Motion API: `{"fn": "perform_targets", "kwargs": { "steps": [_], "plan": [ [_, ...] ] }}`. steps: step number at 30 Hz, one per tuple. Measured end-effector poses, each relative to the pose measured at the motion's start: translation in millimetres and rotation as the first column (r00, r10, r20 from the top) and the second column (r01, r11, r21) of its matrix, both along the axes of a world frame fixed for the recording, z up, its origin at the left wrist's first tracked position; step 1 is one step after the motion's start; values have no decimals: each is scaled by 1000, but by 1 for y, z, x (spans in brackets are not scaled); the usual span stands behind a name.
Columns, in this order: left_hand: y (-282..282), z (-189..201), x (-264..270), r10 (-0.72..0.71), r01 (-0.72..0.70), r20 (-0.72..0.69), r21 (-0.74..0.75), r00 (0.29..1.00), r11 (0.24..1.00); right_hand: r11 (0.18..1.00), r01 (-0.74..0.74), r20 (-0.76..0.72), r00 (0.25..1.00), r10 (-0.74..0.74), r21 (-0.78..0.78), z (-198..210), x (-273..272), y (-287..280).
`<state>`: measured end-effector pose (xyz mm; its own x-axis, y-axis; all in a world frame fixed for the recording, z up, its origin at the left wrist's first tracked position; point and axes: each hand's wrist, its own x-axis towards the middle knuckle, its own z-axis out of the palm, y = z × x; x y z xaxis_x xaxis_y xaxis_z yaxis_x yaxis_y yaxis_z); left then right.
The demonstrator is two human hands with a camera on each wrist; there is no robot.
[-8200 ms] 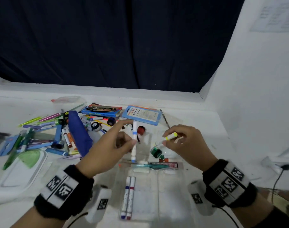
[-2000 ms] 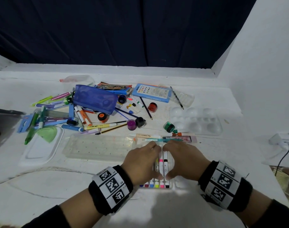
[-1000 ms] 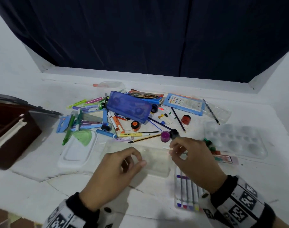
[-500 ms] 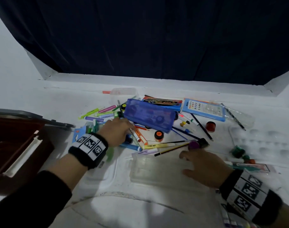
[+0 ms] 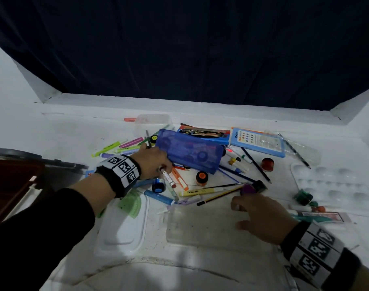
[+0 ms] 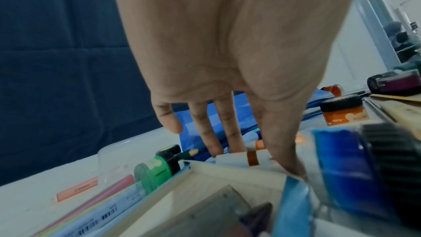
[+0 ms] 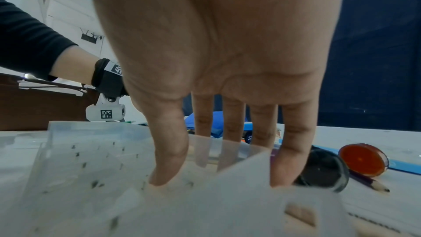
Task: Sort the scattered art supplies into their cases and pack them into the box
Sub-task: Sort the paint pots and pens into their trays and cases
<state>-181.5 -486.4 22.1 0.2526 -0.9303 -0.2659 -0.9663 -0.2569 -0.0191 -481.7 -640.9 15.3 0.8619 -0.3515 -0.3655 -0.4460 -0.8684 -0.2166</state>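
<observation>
left hand [image 5: 152,162]: now out in the pile at the near-left end of the blue pencil pouch [image 5: 190,151], where half a second ago only reaching in; fingers and thumb curled down round a white marker with an orange band [image 6: 244,157], so gripping it.
right hand [image 5: 263,217]: fingers straight, thumb inside and fingertips over the far wall of the clear plastic marker case [image 5: 200,225]; steadying it, not curled shut on anything.
clear marker case: lying toward the near edge of the white counter [image 5: 53,131], no markers seen in it, mouth up; moved in under the right hand since a second ago.
finished set: the filled marker tray seen two seconds ago mostly out of view at the near right.
meaning for the task: one marker set looks done, a second case apparently being started; picked marker probably bound for the clear case.
still scattered: highlighters, paint pots, pencils, a brush, the blue paint tin [image 5: 257,142] and the white palette [image 5: 334,185] toward the right edge.
box: dark brown box [image 5: 9,185] open at the left edge; contents cannot be told.
progress: early; most supplies unsorted.
</observation>
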Motion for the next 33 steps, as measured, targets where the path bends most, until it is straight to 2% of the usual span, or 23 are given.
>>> {"fn": "perform_targets", "kwargs": {
  "steps": [3, 7, 9, 11, 14, 16, 18, 20, 21, 24, 28, 31, 33],
  "plan": [
    [2, -3, 1, -18, 19, 25, -55, 1000, 998, 1000, -3, 5, 1000, 3, -21, 1, 0, 3],
    [12, 14, -4, 69, -69, -6, -146, 998, 987, 1000, 17, 24, 1000, -17, -10, 3, -3, 4],
    [22, 28, -12, 84, -106, -90, -267, 992, 958, 999, 32, 59, 998, -33, 6, 3, -6, 4],
    [34, 40, -28, 55, -171, -262, -444, 963, 880, 998, 52, 121, 991, -56, 35, 2, -12, 1],
    [46, 50, -74, -31, -355, -514, -632, 857, 689, 986, 88, 288, 949, -126, 144, 2, -25, -5],
    [49, 48, -104, -79, -491, -645, -650, 760, 579, 972, 121, 390, 900, -194, 204, 5, -36, -10],
    [46, 39, -131, -137, -588, -752, -603, 645, 539, 961, 151, 482, 840, -249, 233, 9, -54, -18],
    [41, 31, -155, -189, -644, -823, -542, 535, 539, 958, 167, 541, 797, -270, 233, 11, -74, -27],
    [38, 29, -169, -198, -661, -840, -524, 505, 537, 955, 175, 551, 785, -283, 241, 10, -86, -32],
    [27, 28, -213, -180, -687, -850, -509, 495, 518, 947, 203, 543, 781, -309, 247, 7, -125, -52],
    [5, 23, -268, -166, -694, -883, -451, 439, 562, 966, 191, 410, 878, -247, 173, -3, -177, -84],
    [-20, 18, -306, -158, -656, -901, -405, 403, 637, 984, 151, 314, 934, -172, 89, -12, -202, -100],
    [-40, 12, -327, -100, -622, -919, -336, 382, 707, 990, 116, 234, 963, -132, 83, -17, -210, -105]
  ]
}}
